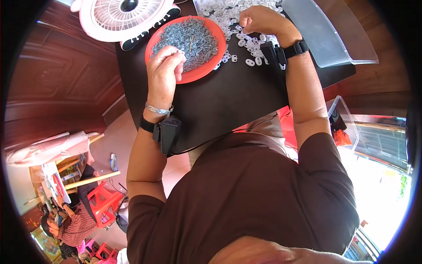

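Shirt (pixel 259 189), left fingers (pixel 179 70) over bowl (pixel 193 79)

free: front tabletop (pixel 220 103) | left: red bowl (pixel 200 75), fan (pixel 129 5) | right: white pieces (pixel 250 62), tray (pixel 327 33)

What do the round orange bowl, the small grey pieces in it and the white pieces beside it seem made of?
Orange bowl: probably plastic, smooth, with one even colour along its rim.
Grey pieces: metal or plastic, too small to tell; they look slightly shiny.
White pieces: likely moulded plastic, smooth, judging by their repeated rounded shapes with holes.
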Tool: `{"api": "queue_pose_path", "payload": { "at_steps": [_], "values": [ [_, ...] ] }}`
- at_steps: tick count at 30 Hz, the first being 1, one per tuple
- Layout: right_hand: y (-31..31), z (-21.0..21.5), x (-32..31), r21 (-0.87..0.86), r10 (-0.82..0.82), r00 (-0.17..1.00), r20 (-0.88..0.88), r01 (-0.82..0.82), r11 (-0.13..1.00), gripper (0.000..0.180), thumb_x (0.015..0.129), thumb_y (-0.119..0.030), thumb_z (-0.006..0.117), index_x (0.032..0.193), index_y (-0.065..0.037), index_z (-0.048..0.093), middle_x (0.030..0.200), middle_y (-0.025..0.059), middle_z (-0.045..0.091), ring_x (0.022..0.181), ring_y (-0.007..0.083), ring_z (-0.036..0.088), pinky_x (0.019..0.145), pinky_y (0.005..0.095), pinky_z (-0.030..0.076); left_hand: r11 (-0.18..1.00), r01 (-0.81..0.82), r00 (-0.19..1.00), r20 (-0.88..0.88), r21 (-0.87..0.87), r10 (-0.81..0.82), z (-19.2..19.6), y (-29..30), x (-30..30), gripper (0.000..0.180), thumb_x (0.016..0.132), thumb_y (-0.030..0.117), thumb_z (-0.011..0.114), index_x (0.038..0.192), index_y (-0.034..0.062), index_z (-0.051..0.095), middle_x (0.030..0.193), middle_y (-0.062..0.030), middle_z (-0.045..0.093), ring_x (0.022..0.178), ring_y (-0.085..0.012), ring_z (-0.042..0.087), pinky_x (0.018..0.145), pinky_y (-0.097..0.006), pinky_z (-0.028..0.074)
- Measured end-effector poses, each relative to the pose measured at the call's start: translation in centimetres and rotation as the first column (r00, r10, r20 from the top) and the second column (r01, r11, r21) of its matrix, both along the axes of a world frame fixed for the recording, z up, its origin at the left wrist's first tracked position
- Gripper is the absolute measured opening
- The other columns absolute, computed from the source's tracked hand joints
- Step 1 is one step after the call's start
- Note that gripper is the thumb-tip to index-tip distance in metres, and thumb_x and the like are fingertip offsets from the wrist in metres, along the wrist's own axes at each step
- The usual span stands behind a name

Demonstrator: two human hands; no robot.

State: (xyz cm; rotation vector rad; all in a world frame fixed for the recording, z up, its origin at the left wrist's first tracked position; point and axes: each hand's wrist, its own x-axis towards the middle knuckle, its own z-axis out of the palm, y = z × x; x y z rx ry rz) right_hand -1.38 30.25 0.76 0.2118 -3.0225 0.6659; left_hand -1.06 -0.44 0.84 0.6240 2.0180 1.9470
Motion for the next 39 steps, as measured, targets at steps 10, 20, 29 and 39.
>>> {"api": "queue_pose_path", "payload": {
  "at_steps": [10, 20, 29, 39],
  "values": [
    [-1.3, 0.9, 0.7, 0.062, -0.002, 0.999, 0.049, -0.001, 0.998, 0.019, 0.068, -0.016, 0.065, 0.084, -0.005, 0.063, 0.076, 0.0078, 0.063, 0.072, 0.0232, 0.06, 0.066, 0.0334, 0.047, 1.0, -0.002, 1.0, 0.001, 0.006, 0.002, -0.1, -0.2, 0.2, 0.018, 0.088, 0.014, 0.049, 0.077, 0.0015, 0.057, 0.061, 0.0006, 0.05, 0.048, -0.0045, 0.043, 0.043, -0.018, 0.028],
    [-2.1, -2.2, -0.8, 0.419, 0.041, 0.971, -0.234, 0.063, 0.906, 0.012, 0.073, -0.013, 0.052, 0.076, -0.004, 0.06, 0.075, 0.0155, 0.063, 0.075, 0.0337, 0.06, 0.065, 0.0437, 0.046, 1.0, -0.001, 1.0, 0.014, 0.014, 0.001, -0.1, 0.2, 0.2, 0.018, 0.088, 0.014, 0.049, 0.078, 0.0017, 0.057, 0.06, 0.0006, 0.05, 0.048, -0.0046, 0.042, 0.043, -0.018, 0.028],
    [-3.2, -0.7, -1.0, -0.165, -0.028, 0.991, -0.129, 0.007, 0.986, 0.019, 0.082, -0.014, 0.057, 0.094, -0.003, 0.065, 0.077, 0.0065, 0.065, 0.067, 0.0155, 0.06, 0.065, 0.0272, 0.048, 1.0, 0.008, 0.998, 0.064, 0.028, -0.01, -0.3, 0.1, 0.1, 0.018, 0.089, 0.016, 0.048, 0.079, 0.0033, 0.057, 0.062, 0.0001, 0.051, 0.049, -0.0054, 0.044, 0.044, -0.018, 0.029],
    [-11.3, -0.4, 1.2, -0.857, 0.211, 0.968, -0.134, -0.22, 0.467, 0.016, 0.09, -0.01, 0.057, 0.103, -0.004, 0.064, 0.086, -0.001, 0.062, 0.073, 0.0045, 0.057, 0.071, 0.0191, 0.049, 0.982, 0.138, 0.974, 0.164, 0.127, -0.158, -0.5, 0.5, 0.5, 0.02, 0.09, 0.018, 0.047, 0.085, 0.0011, 0.057, 0.086, -0.0124, 0.064, 0.066, -0.0135, 0.059, 0.057, -0.021, 0.043]
  ]
}}
